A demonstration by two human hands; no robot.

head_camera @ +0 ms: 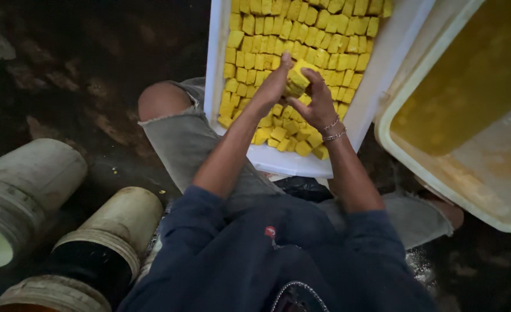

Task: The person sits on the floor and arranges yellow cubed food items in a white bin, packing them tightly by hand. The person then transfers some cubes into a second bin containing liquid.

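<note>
Two hands grasp one yellow block point(297, 78) between them above the tray point(382, 75) middle: left hand point(274, 85), right hand point(318, 104). Many more blocks point(301, 34) fill the tray. Tub point(440, 167) at right; buckets point(111, 231) on the floor at left.

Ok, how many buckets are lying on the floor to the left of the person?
3: one pale bucket at far left, one beside the knee, and one at the bottom edge, partly cut off. More may lie outside view.
</note>
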